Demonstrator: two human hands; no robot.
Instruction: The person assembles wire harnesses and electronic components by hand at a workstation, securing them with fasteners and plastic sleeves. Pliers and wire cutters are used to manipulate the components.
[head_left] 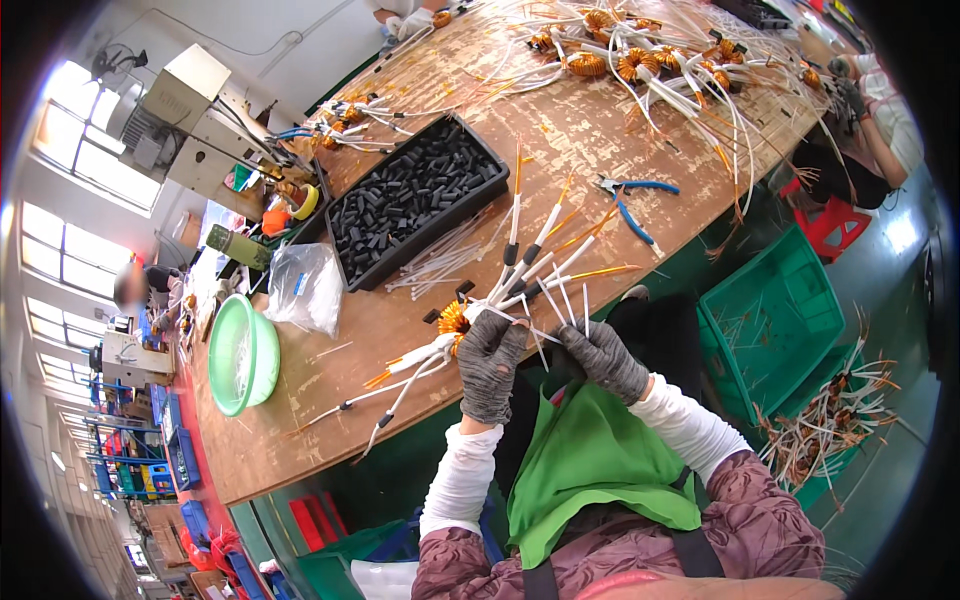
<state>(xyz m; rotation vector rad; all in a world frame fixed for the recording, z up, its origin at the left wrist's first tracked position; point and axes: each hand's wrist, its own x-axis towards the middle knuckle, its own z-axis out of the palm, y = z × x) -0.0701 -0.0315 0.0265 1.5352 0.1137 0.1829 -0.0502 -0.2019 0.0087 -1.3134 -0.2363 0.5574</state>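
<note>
By the coil [453, 318], the left hand [490, 362] and right hand [603, 360] pinch white ties [586, 305] in narrow grips — likely to guide them. Cutters [622, 188] lie in reach, upper right.

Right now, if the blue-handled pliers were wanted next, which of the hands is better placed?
Probably the right hand: it is nearer the blue-handled pliers, while the left hand is beside the orange coil.

Bright windows [125, 180] line a pale wall [85, 208] beyond a scuffed wooden table [290, 430]
</note>
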